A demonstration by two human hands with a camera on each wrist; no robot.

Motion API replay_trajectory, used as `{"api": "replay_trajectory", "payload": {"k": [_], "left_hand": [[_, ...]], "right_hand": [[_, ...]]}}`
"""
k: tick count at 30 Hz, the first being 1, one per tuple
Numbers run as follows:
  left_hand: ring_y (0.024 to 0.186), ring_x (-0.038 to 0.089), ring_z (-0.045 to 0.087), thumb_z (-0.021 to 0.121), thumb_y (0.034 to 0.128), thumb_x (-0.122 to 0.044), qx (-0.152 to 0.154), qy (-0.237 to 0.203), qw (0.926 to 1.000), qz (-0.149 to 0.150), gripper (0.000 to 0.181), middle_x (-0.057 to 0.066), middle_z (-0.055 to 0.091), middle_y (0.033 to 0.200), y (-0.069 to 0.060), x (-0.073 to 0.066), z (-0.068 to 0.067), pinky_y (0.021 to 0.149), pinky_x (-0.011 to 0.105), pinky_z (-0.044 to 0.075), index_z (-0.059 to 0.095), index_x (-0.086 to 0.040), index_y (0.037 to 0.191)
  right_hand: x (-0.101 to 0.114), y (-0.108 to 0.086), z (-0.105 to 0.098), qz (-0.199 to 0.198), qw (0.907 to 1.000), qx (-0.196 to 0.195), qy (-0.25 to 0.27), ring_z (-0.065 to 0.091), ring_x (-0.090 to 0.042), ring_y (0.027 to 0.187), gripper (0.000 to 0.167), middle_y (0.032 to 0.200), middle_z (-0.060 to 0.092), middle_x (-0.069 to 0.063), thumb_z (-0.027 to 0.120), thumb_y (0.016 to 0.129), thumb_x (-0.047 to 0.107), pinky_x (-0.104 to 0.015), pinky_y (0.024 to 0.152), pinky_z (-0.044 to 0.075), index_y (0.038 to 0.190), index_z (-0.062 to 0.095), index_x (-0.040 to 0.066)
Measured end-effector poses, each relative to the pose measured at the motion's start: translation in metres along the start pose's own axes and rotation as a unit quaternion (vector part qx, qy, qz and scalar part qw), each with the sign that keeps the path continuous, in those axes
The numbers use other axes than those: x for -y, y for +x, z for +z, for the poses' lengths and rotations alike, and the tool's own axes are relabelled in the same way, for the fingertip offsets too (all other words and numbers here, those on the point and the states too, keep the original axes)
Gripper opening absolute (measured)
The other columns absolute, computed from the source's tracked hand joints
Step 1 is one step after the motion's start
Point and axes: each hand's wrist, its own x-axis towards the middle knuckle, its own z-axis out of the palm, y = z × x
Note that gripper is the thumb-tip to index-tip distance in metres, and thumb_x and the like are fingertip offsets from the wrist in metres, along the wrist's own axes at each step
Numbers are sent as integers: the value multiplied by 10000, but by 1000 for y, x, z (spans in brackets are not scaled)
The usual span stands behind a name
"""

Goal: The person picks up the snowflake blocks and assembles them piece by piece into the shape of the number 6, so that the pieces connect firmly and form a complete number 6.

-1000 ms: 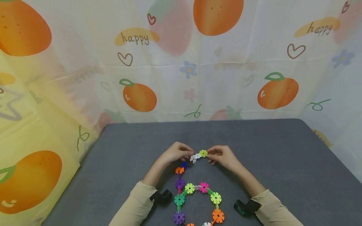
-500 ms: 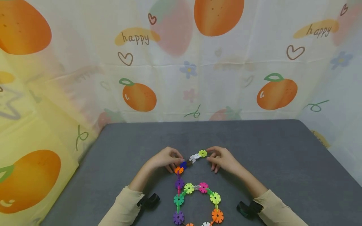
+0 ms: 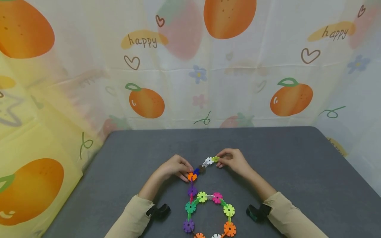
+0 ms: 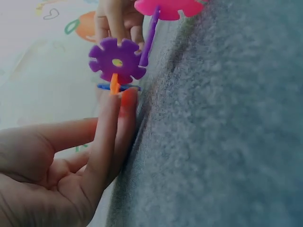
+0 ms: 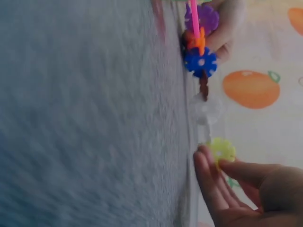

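Observation:
A chain of notched plastic snowflake discs curves up the table in the head view. My left hand [image 3: 175, 168] pinches the orange disc [image 3: 192, 177], seen edge-on in the left wrist view between fingertips and the purple disc [image 4: 109, 59]. Beyond it come a blue disc [image 3: 196, 171], a brown disc [image 3: 202, 169] and white discs [image 3: 209, 160]. At the chain's far end, my right hand [image 3: 235, 162] holds the yellow-green disc [image 3: 215, 159] between thumb and fingers. That grip shows plainly in the right wrist view, on the yellow-green disc [image 5: 221, 151].
Nearer the body, the chain joins a ring of linked discs, with a green disc [image 3: 190, 207] at its left and an orange disc [image 3: 230, 228] at lower right. The ring's bottom is cut off by the frame. A fruit-print cloth [image 3: 178, 99] hangs behind the grey table [image 3: 134, 145].
My left hand has moved from the white discs down-left to the orange disc. My right hand, loosened half a second ago, grips the yellow-green disc, which has turned. The chain has shifted slightly right.

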Motion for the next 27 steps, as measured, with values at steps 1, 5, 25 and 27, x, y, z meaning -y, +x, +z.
{"api": "replay_trajectory", "payload": {"k": [1, 5, 25, 27], "left_hand": [[600, 121, 670, 601, 936, -38, -30, -65, 10000, -2, 222, 45, 673, 734, 1, -1, 0, 657, 377, 615, 676, 132, 1056], [645, 157, 703, 602, 966, -152, 146, -109, 9998, -113, 283, 85, 711, 857, 3, -5, -2, 670, 392, 615, 685, 86, 1094], [804, 263, 753, 575, 971, -90, 109, -447, 9985, -299, 278, 222, 725, 1017, 22, -9, -3, 731, 403, 613, 640, 92, 1172], [815, 265, 752, 581, 969, -95, 27, -458, 9984, -327, 288, 216, 723, 1026, 22, -9, -5, 735, 406, 613, 632, 86, 1188]], "right_hand": [[0, 2, -1, 27, 10000, -61, 60, 736, -303, 751, 178, 910, 686, -352, 597, 906, -78, -371, 695, 611, 1057, 635, -164], [-1, 8, -3, 97, 9998, -120, 115, 738, -285, 743, 186, 930, 681, -361, 603, 911, -59, -382, 694, 612, 1055, 634, -174], [-8, 23, -23, 890, 9950, -262, 374, 728, -285, 873, 306, 1106, 654, -339, 583, 948, 7, -381, 771, 610, 1220, 585, -134], [-8, 24, -24, 995, 9945, -225, 251, 725, -251, 839, 299, 1092, 664, -324, 584, 948, 13, -373, 752, 611, 1214, 597, -123]]}}
